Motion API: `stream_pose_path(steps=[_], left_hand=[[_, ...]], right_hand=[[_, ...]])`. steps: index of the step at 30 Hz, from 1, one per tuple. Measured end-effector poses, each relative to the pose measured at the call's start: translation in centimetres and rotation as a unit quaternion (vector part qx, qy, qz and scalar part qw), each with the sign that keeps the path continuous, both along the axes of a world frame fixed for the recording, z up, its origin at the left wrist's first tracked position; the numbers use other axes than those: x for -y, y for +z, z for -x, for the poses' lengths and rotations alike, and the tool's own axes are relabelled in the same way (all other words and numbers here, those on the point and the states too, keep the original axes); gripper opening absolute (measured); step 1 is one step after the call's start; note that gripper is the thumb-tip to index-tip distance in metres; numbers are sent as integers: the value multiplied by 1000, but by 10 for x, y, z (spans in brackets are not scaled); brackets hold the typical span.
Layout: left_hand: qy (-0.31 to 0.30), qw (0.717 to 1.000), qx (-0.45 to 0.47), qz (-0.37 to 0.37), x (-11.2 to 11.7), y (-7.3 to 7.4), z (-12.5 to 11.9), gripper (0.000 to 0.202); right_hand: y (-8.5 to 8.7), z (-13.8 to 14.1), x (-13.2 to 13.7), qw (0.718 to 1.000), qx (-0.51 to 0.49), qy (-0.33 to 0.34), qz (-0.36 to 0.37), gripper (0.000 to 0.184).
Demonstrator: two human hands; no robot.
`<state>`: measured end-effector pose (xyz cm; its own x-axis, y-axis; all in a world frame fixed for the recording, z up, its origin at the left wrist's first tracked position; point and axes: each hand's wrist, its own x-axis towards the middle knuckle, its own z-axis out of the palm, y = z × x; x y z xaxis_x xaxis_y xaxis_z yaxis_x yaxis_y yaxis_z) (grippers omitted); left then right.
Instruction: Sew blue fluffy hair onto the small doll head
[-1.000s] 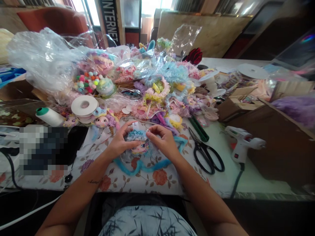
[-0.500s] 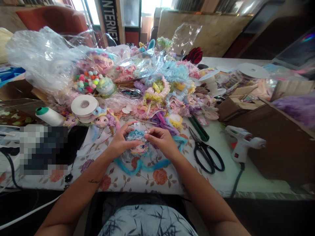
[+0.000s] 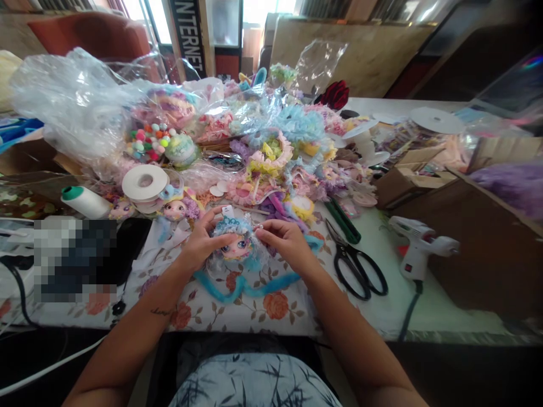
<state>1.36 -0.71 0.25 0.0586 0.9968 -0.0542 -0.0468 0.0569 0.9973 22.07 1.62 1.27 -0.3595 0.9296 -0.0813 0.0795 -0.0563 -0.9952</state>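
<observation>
Clamped a small doll head [image 3: 238,247] between the left hand [image 3: 199,244] and the right hand [image 3: 287,244], face up, over a floral cloth [image 3: 275,308] at the near table edge; gripped its left side with the left fingers and pressed the right fingertips [image 3: 262,227] to a tiny pale bit at the blue-haired crown, too small to tell what; left long blue hair strands [image 3: 248,287] trailing on the cloth beneath both wrists. Found black scissors [image 3: 360,267] lying just right of the right hand, apart from it, blades pointing away; beyond those, a white glue gun [image 3: 418,247] propped on the table, cord running toward the near edge. Noted to the left, well apart, a white thread cone [image 3: 87,202] with a green cap and a white ribbon spool [image 3: 145,182], with more doll heads [image 3: 176,210] just beside the spool. Saw farther back a heap of pastel lace rosettes [image 3: 275,158], a cluster of coloured pompoms [image 3: 148,141] and a crumpled clear plastic bag [image 3: 72,99].
</observation>
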Motion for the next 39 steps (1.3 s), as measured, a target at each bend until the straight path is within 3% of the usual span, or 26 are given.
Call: stream_pose_path(steps=[9,15,27,30,33,35,37,39], left_hand=[[0,998,-57,-1,2,-5,-2,74],[8,995,-101,-25,2,-4,-2,72],[6,986,-163,-29,4,2,-2,70],[13,990,-138,-17,3,1,-4,70],[23,998,-48,35,0,-2,-3,72],[44,995,23,82,-3,-2,-1,71],[63,987,85,120,-5,-1,1,68],[57,978,138,144,-5,1,2,65]], right_hand=[[-4,5,1,987,59,-27,-150,26],[-6,7,3,996,23,-34,-74,31],[-10,13,4,999,23,-15,-42,30],[-12,14,4,999,19,-21,-30,29],[-12,14,2,998,14,-44,-40,32],[-13,13,1,997,12,-59,-45,44],[-15,14,0,998,16,-51,-40,59],[-18,17,0,999,25,-16,-43,57]])
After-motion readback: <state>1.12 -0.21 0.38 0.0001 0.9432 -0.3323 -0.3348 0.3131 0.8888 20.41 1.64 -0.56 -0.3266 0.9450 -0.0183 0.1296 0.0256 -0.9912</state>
